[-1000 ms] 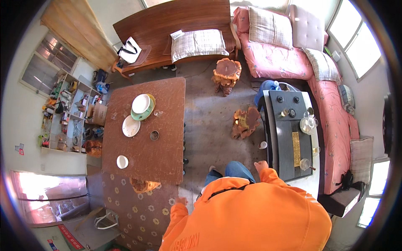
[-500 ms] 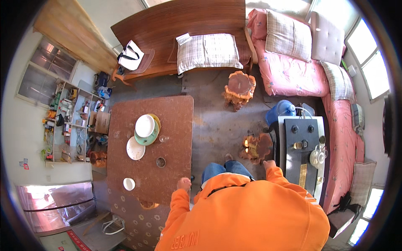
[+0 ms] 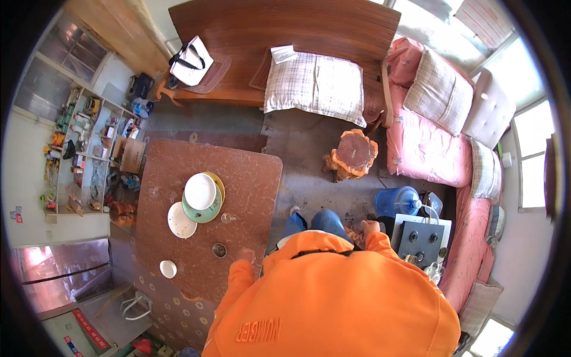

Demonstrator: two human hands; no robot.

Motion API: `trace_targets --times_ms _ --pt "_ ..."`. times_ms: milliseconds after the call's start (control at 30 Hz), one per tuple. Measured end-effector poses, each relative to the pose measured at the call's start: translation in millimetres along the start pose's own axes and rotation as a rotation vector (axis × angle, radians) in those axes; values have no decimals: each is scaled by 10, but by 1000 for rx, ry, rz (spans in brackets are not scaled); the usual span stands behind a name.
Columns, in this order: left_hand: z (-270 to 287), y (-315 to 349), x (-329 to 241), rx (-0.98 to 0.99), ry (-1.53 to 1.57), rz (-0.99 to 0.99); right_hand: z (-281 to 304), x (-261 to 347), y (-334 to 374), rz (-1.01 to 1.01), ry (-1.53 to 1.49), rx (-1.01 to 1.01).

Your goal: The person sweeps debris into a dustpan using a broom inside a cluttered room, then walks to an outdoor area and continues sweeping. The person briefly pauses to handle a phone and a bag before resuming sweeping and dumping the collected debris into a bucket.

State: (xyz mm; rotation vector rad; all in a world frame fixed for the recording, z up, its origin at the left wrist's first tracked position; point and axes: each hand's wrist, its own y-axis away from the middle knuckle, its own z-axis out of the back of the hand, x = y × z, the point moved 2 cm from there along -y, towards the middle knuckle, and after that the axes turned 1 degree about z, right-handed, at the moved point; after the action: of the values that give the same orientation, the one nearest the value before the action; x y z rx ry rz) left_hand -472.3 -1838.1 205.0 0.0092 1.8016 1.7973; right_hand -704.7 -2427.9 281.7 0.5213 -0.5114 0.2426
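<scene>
My left hand point(image 3: 245, 256) is over the right edge of the brown table point(image 3: 250, 190), smeared by motion, so its fingers do not show clearly. To my right, my right hand point(image 3: 370, 227) hangs with fingers curled and nothing visible in it, near the dark tea stand point(image 3: 408, 238). On the table a white dish point(image 3: 200, 190) sits on a green plate point(image 3: 208, 214), with a yellow plate point(image 3: 222, 185) under them. Beside this stack lie a white plate point(image 3: 181, 221), a clear glass point(image 3: 228, 218), a small round dark dish point(image 3: 219, 250) and a small white bowl point(image 3: 168, 269).
A tree-stump stool point(image 3: 355, 150) stands on the floor ahead. Beside the tea stand is a blue water jug point(image 3: 395, 201). A wooden bench point(image 3: 285, 30) spans the back, with a pink-covered sofa point(image 3: 425, 143) at right and cluttered shelves point(image 3: 98, 157) at left.
My body has moved forward and the view has turned a little. The table and stool now lie closer, the tea stand is partly hidden by my sleeve, and both hands have moved along with me.
</scene>
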Motion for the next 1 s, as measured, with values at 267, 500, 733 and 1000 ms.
trace_targets --times_ms 267,500,733,1000 --pt "-788 67 -2306 -189 -92 -322 206 423 -1054 -130 119 211" --pt "-1361 -579 -3642 -178 117 -389 -124 975 -2983 336 526 472" --pt "-1356 -1079 -4426 -252 187 -352 -645 3378 -4155 227 185 346" --pt "-1418 -1574 -4515 -225 303 -14 -593 5280 -5031 205 178 303"
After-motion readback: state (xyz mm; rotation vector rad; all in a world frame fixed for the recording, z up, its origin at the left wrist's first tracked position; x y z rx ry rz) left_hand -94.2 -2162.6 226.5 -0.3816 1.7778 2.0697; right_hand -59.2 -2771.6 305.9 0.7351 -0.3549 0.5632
